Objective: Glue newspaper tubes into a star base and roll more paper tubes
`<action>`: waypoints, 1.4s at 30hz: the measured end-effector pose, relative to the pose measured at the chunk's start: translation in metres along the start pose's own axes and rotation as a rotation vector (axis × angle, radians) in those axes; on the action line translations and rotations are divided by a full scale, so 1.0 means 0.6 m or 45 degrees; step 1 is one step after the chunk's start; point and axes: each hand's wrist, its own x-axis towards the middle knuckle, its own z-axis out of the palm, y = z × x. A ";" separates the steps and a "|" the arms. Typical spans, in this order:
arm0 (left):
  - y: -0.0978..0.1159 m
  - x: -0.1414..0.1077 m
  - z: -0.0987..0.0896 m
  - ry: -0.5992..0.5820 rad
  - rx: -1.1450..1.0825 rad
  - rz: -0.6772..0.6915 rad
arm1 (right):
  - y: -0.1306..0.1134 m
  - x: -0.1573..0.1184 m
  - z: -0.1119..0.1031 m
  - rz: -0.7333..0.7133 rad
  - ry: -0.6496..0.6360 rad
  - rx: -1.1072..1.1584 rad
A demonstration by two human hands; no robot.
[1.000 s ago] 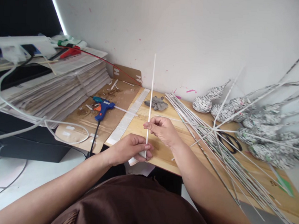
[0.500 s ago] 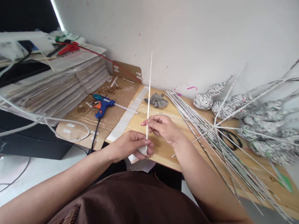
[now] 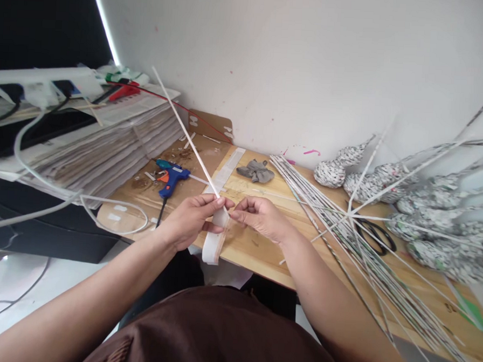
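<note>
A thin white rolled-paper stick slants up and to the left from my hands. My left hand pinches it near its lower end between thumb and fingers. Close beside it, my right hand has thumb and fingertips closed at the stick's bottom end. Beneath the hands a long white paper strip lies on the wooden table, its near end curling over the front edge. A crumpled grey cloth rests just beyond my right hand.
A blue glue gun lies on stained cardboard at left, beside stacked newspapers. On the right are a bundle of paper sticks, joined sticks in a star shape, black-handled scissors and woven gourd-like paper forms.
The stick has swung from upright to leaning left. My left hand has risen to pinch it, and my right hand has lowered to its bottom end.
</note>
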 end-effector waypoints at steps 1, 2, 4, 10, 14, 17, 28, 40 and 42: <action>0.002 0.001 -0.002 0.030 -0.001 0.005 | 0.003 0.002 0.002 -0.004 0.014 -0.024; 0.002 0.002 -0.002 0.048 0.003 0.005 | 0.006 0.003 0.006 -0.020 0.016 -0.028; 0.002 0.003 -0.002 0.044 0.012 -0.007 | 0.010 0.003 0.014 -0.076 0.015 -0.020; 0.004 0.008 -0.006 0.159 -0.049 0.024 | 0.004 -0.006 0.017 -0.172 0.025 -0.445; 0.004 0.006 -0.011 0.025 -0.069 -0.056 | -0.003 -0.003 -0.005 -0.179 0.155 -0.544; -0.006 0.000 -0.004 -0.179 -0.008 -0.162 | -0.009 -0.001 -0.013 -0.227 0.180 -0.331; -0.032 -0.012 0.028 -0.443 0.180 -0.185 | -0.014 -0.005 0.003 -0.078 -0.077 0.235; -0.033 -0.019 0.031 -0.445 0.232 -0.164 | -0.020 -0.007 0.000 -0.036 -0.118 0.173; -0.034 -0.019 0.031 -0.435 0.229 -0.177 | -0.018 -0.005 0.001 -0.036 -0.026 0.208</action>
